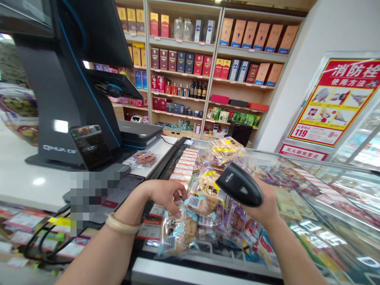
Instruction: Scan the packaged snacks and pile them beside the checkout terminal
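Observation:
My right hand (265, 204) grips a black handheld barcode scanner (240, 185), its head pointing left over the packets. My left hand (165, 194) is at the left edge of the pile, thumb and curled fingers apart. Its thumb tip meets the top of a clear-wrapped pastry packet (178, 231) with a barcode. Beside the fingertips lies another pastry packet (204, 190), with a yellow and white label and its barcode facing up. More wrapped pastries (225, 149) are heaped behind the scanner. A beige bracelet (122, 224) circles my left wrist.
A dark checkout terminal (65, 95) stands on the white counter (18, 174) at left, near a phone (120, 198). One wrapped snack (144, 159) lies by the terminal. A glass-topped case (320, 206) extends right. Shelves (182, 41) of boxed goods line the back.

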Tool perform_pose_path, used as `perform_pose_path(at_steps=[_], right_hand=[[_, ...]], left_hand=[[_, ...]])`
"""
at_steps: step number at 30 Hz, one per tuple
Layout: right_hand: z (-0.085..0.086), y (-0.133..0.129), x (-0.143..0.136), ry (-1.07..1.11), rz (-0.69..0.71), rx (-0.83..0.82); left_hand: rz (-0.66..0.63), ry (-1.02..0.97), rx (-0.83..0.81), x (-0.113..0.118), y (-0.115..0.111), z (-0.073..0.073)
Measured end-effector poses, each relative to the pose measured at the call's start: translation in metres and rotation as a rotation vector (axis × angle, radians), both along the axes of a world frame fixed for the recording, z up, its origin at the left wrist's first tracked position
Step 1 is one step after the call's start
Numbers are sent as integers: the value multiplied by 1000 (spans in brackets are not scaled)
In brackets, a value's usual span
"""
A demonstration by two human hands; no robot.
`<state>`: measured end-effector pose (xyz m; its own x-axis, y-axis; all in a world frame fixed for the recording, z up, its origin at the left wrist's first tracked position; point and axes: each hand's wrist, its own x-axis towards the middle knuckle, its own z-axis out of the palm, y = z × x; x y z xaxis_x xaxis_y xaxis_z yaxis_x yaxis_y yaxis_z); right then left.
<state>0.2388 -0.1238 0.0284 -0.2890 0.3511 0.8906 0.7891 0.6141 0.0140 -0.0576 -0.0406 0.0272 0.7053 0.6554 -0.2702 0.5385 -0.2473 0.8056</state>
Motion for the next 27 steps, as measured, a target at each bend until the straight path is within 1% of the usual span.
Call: perform_pose_path(at_steps=[2,4,6,9,15,18,21,24,27], right_hand=[[-3,1,0,1,-12,-16],[-6,3,1,3,-25,-25],[-9,4,1,4,-36,-30],[-11,5,-1,7,-27,-43],[-8,4,-5,-1,14,-68],[-9,4,-5,-5,34,-74],[-10,4,-5,-4,37,-90],[-11,4,-5,-8,43,-112],[-11,4,-6,-16,46,-155]], left_hand=[[15,-39,-46,-7,0,9],[57,-102,-81,-14,2,15],[151,-161,-96,-20,5,16],[342,-221,-91,-26,11,14],[675,-266,63,-25,21,13],[827,-355,175,-23,26,11],[946,-475,272,-19,31,8],[1003,-703,311,-12,33,7],[994,-893,313,-1,31,8]])
